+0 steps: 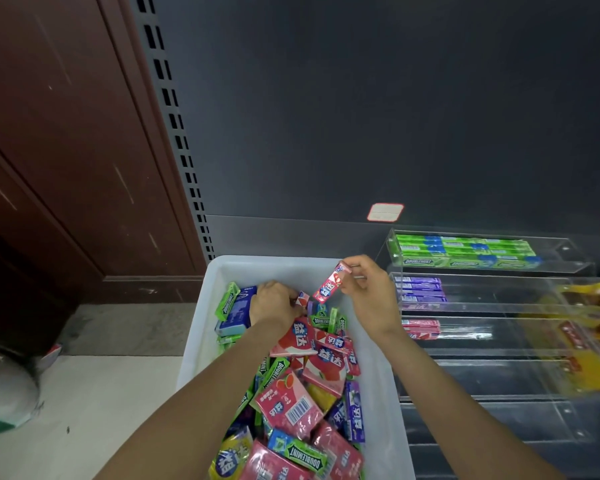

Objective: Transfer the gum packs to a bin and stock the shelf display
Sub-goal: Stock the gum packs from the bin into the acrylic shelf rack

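Dozens of glossy gum packs (300, 403) filled the white plastic bin (378, 393) at lower centre. Mid-frame, the left hand (274, 303) dug among them, its grasp hidden; the right hand (368, 292) pinched a slim pink pack (330, 284) above. It should go flat, label forward, into the clear acrylic display (482, 306) at right, pink row

Dark shelf (291, 237) carries a white bin (201, 327) heaped with gum packs (312, 375), just beside it a clear tiered display (568, 344), and yellow bags (582, 327) at far right.
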The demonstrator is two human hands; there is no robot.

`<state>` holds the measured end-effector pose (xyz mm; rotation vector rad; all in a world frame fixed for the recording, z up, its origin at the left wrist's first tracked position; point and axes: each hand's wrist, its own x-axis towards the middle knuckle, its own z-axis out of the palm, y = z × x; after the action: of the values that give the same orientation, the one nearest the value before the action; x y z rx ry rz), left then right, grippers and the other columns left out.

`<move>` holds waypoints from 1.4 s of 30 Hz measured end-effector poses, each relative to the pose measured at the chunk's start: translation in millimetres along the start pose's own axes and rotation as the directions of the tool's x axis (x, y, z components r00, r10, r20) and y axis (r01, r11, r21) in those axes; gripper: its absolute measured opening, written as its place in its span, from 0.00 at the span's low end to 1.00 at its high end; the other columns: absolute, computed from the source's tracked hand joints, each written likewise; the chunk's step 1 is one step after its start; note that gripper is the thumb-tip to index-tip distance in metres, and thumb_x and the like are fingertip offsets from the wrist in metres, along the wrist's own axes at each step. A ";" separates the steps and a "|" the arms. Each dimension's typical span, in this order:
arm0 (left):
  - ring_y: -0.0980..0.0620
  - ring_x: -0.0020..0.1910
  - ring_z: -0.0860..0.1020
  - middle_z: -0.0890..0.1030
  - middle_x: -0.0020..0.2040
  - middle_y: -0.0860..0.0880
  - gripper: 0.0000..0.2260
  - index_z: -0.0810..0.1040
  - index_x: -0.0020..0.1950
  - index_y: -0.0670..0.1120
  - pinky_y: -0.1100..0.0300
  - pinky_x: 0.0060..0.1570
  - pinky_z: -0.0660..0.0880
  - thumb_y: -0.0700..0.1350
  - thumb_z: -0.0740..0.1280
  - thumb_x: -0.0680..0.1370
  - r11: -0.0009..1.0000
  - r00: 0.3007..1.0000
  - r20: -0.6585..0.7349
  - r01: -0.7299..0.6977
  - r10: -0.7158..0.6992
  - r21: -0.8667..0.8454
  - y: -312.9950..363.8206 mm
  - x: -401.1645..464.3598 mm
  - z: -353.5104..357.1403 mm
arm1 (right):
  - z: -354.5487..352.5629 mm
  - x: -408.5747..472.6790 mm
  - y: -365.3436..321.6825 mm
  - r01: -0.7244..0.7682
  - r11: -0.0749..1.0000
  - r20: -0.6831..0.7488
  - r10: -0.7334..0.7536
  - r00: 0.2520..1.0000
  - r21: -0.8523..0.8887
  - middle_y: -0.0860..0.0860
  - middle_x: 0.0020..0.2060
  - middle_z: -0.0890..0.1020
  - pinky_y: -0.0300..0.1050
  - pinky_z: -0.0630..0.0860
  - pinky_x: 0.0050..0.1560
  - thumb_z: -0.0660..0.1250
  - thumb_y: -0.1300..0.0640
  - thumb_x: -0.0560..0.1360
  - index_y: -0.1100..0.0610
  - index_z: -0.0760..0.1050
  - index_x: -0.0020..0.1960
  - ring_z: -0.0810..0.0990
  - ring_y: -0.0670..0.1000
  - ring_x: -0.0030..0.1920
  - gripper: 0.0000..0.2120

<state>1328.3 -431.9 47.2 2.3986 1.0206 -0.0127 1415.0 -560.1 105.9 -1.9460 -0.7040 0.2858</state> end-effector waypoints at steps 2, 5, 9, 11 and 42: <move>0.47 0.56 0.75 0.80 0.52 0.49 0.10 0.82 0.54 0.54 0.51 0.58 0.73 0.52 0.68 0.74 0.999 1.000 -0.024 -0.008 0.009 0.050 1.4 -0.8 2.1 | -0.8 -1.7 -0.2 -0.003 1.000 -0.009 0.003 1.000 0.006 0.43 0.40 0.79 0.55 0.79 0.49 0.64 0.62 0.77 0.52 0.74 0.49 0.80 0.46 0.45 0.05; 0.47 0.60 0.71 0.79 0.55 0.49 0.11 0.80 0.58 0.55 0.50 0.62 0.68 0.51 0.66 0.76 0.994 0.998 -0.055 -0.016 0.022 0.107 4.9 -6.0 4.4 | -2.8 -4.3 -1.3 -0.008 1.000 -0.015 0.008 1.000 0.009 0.45 0.41 0.79 0.55 0.79 0.50 0.64 0.61 0.77 0.52 0.73 0.49 0.79 0.46 0.46 0.05; 0.50 0.53 0.77 0.82 0.52 0.50 0.11 0.80 0.59 0.54 0.53 0.56 0.75 0.49 0.67 0.76 0.999 0.998 -0.065 -0.014 0.012 -0.039 2.7 -11.9 1.7 | -6.8 -8.8 -4.0 -0.035 0.998 -0.031 0.037 0.999 0.045 0.48 0.44 0.79 0.54 0.79 0.51 0.64 0.61 0.77 0.53 0.72 0.49 0.79 0.48 0.48 0.04; 0.52 0.47 0.80 0.83 0.51 0.50 0.10 0.80 0.57 0.50 0.58 0.49 0.78 0.45 0.67 0.77 0.971 0.999 -0.031 0.002 -0.009 -0.237 0.4 -15.7 -3.7 | -10.6 -11.8 -6.5 -0.057 0.993 -0.038 0.061 0.997 0.107 0.49 0.43 0.80 0.55 0.79 0.52 0.65 0.62 0.77 0.51 0.72 0.46 0.80 0.51 0.49 0.07; 0.57 0.43 0.77 0.80 0.49 0.52 0.11 0.80 0.57 0.48 0.71 0.38 0.73 0.44 0.69 0.75 0.819 0.971 -0.213 -0.212 0.113 -0.533 123.9 -122.3 -25.2 | -149.6 -53.5 72.6 -0.005 1.000 0.124 0.008 0.992 -0.020 0.47 0.39 0.82 0.29 0.75 0.42 0.71 0.67 0.70 0.52 0.78 0.41 0.81 0.39 0.38 0.11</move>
<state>1319.4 -572.9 151.9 1.9550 0.7509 0.4969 1469.9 -726.0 106.7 -1.9623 -0.7838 0.4082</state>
